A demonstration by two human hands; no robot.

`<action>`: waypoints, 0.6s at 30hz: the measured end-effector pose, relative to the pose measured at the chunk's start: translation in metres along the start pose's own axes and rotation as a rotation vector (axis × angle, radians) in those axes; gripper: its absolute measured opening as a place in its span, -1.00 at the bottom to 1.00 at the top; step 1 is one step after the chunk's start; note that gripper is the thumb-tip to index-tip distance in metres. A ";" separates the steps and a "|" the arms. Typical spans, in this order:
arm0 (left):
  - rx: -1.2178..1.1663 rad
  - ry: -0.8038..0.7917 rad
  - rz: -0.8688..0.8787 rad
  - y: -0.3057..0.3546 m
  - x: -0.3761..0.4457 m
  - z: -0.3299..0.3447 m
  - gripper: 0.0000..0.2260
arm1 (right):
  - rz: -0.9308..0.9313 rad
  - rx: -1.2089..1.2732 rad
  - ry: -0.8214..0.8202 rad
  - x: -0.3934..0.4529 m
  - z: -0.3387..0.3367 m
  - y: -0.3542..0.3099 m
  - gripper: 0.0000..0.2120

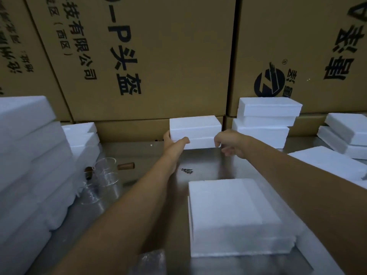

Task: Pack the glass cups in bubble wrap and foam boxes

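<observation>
Pressing far foam box (pixel 195 127) against cartons (pixel 158 56); bare counter (pixel 202 161) between; left hand (pixel 171 141) gripping box, right hand (pixel 228 142) curled, touching box.

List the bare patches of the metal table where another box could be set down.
Bare steel table lies between the white foam box in both hands and the near foam box. The left side is crowded by clear glass cups and stacked foam.

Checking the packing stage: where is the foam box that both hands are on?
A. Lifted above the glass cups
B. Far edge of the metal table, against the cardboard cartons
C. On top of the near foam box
B: the left hand and right hand flank the foam box, which sits at the table's far edge against the cardboard cartons.
</observation>
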State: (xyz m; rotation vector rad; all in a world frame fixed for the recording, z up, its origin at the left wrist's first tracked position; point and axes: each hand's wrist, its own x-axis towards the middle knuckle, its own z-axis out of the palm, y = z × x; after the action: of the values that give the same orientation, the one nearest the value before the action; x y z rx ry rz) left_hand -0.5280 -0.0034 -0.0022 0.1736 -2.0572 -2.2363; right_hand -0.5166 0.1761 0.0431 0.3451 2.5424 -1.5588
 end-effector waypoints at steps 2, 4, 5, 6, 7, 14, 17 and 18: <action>0.012 0.003 0.061 0.021 -0.027 -0.011 -0.45 | -0.063 -0.024 0.004 -0.027 -0.006 -0.013 -0.82; 0.023 0.005 0.128 0.047 -0.059 -0.024 -0.48 | -0.133 -0.058 0.004 -0.063 -0.016 -0.027 -0.93; 0.026 0.010 0.160 0.061 -0.077 -0.031 -0.49 | -0.165 -0.073 -0.004 -0.084 -0.021 -0.032 -0.97; 0.034 0.016 0.194 0.073 -0.096 -0.037 -0.51 | -0.200 -0.083 -0.011 -0.104 -0.028 -0.036 -0.92; 0.048 0.027 0.224 0.086 -0.117 -0.042 -0.53 | -0.231 -0.091 -0.020 -0.123 -0.037 -0.038 -0.79; 0.231 -0.015 0.249 0.119 -0.264 -0.075 -0.74 | -0.314 -0.222 -0.111 -0.281 -0.083 -0.004 -0.81; 0.346 -0.103 0.192 0.103 -0.319 -0.089 -0.72 | -0.298 -0.209 -0.152 -0.332 -0.089 0.040 -0.84; 0.385 -0.124 0.174 0.094 -0.335 -0.094 -0.72 | -0.279 -0.211 -0.171 -0.342 -0.088 0.056 -0.86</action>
State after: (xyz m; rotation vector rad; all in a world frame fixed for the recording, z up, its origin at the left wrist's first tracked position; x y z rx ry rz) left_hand -0.1833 -0.0539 0.0901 -0.1166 -2.4439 -1.7773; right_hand -0.1718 0.2377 0.1162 -0.1670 2.6711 -1.3127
